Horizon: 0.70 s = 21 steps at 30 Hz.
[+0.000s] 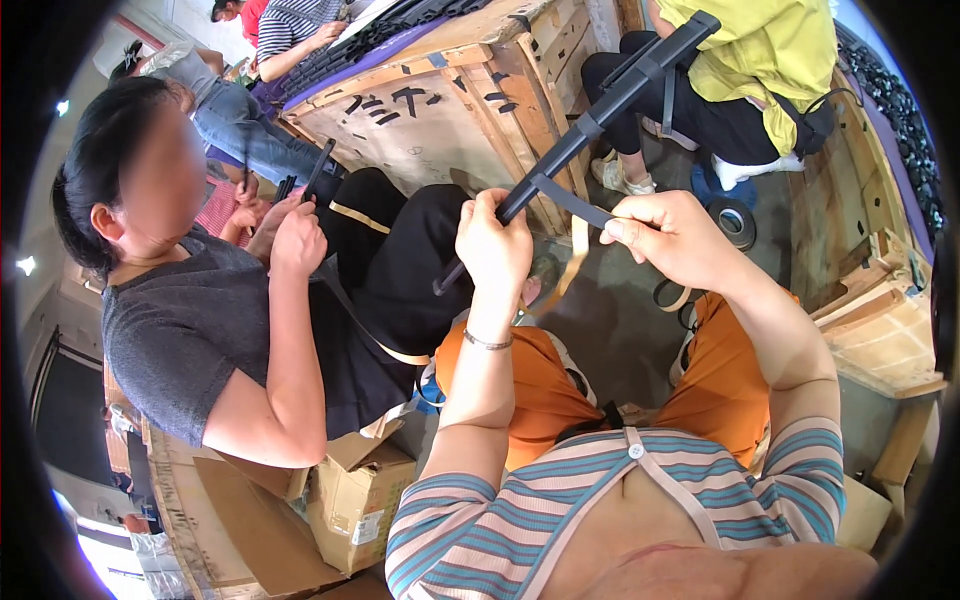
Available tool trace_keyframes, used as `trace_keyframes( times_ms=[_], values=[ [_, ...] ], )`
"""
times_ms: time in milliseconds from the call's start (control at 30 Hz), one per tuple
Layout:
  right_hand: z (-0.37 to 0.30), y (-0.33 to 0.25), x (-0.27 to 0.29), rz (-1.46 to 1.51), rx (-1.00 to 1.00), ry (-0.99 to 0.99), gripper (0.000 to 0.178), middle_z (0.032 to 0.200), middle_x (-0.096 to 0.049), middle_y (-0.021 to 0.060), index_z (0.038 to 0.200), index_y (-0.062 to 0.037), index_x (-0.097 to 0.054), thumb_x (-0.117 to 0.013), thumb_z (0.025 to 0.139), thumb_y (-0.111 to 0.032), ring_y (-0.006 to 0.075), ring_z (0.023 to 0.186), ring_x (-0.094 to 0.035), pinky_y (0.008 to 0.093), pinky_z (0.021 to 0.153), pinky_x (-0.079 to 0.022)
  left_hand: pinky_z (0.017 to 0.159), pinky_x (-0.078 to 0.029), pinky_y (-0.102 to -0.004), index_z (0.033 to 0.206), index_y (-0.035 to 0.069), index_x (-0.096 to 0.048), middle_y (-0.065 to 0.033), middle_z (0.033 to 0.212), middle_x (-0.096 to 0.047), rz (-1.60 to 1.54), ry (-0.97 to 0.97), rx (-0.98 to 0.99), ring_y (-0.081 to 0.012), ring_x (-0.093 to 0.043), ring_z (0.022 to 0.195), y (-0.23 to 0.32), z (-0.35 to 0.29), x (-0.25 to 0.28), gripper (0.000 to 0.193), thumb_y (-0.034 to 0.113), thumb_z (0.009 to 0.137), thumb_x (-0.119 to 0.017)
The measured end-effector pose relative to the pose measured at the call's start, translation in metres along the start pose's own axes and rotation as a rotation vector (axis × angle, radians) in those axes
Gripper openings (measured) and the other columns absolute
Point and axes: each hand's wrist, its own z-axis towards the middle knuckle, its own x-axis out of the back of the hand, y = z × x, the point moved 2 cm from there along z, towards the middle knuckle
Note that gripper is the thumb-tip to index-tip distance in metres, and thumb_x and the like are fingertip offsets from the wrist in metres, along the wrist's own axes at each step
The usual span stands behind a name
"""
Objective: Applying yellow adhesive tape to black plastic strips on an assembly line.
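A long black bar [566, 150], with dark bands wrapped round it at a few spots, runs slantwise up and away from me. My left hand [494, 245] is closed round its lower part. From the bar a flat black strip [572, 198] stretches to the right, its free end pinched between thumb and fingers of my right hand [668, 235]. A thin tan strip [578, 262] hangs below and between my hands; where its upper end joins is hard to make out. A second dark strip [669, 105] dangles from the bar's upper part.
Close at my left a seated person [200, 330] holds dark pieces. Beyond, a wooden crate [420, 130] bears black parts. Another person in a yellow top [765, 75] sits ahead right. A black tape roll [735, 224] lies on the floor. A cardboard box [350, 515] stands lower left.
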Motion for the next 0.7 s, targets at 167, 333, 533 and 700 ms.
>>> trace_keyframes(
  times_ms=[167,333,533,700],
  values=[
    [0.010,0.026,0.011,0.098,-0.105,-0.022,0.016,0.062,-0.054,0.0006,0.097,-0.0005,-0.058,-0.044,0.090,-0.007,0.0066,0.055,-0.052,0.0212,0.052,-0.043,0.059,-0.043,-0.0270,0.089,0.001,-0.061,-0.0056,0.073,-0.057,-0.460,-0.563,0.370,-0.0160,-0.054,0.065,-0.012,0.001,-0.014,0.016,0.010,0.076,-0.063],
    [0.016,0.043,0.015,0.062,-0.155,-0.013,0.016,0.068,-0.057,0.0024,0.099,-0.0003,-0.055,-0.043,0.090,-0.007,0.0073,0.057,-0.055,0.0194,0.051,-0.043,0.053,-0.046,-0.0207,0.092,-0.002,-0.057,0.0005,0.075,-0.053,-0.804,-0.626,0.361,-0.0061,-0.051,0.068,0.005,-0.007,-0.016,0.011,0.005,0.083,-0.057],
    [0.021,0.034,0.024,0.012,-0.088,0.057,0.022,0.077,-0.058,0.0032,0.109,-0.0037,-0.052,-0.049,0.090,-0.015,0.0049,0.058,-0.052,0.0184,0.048,-0.041,0.047,-0.043,-0.0176,0.093,0.002,-0.054,-0.0007,0.069,-0.053,-0.973,-0.653,0.420,-0.0052,-0.047,0.049,0.014,-0.007,-0.013,0.007,0.006,0.087,-0.054],
    [0.032,0.023,0.017,0.118,-0.015,0.124,0.043,0.108,-0.052,0.0065,0.125,-0.0067,-0.040,-0.057,0.086,-0.008,0.0092,0.082,-0.053,0.0230,0.064,-0.048,0.044,-0.035,-0.0181,0.094,0.001,-0.054,-0.0035,0.069,-0.055,-1.269,-0.732,0.421,-0.0068,-0.045,0.048,0.019,-0.011,-0.007,0.009,0.006,0.087,-0.055]
  ],
)
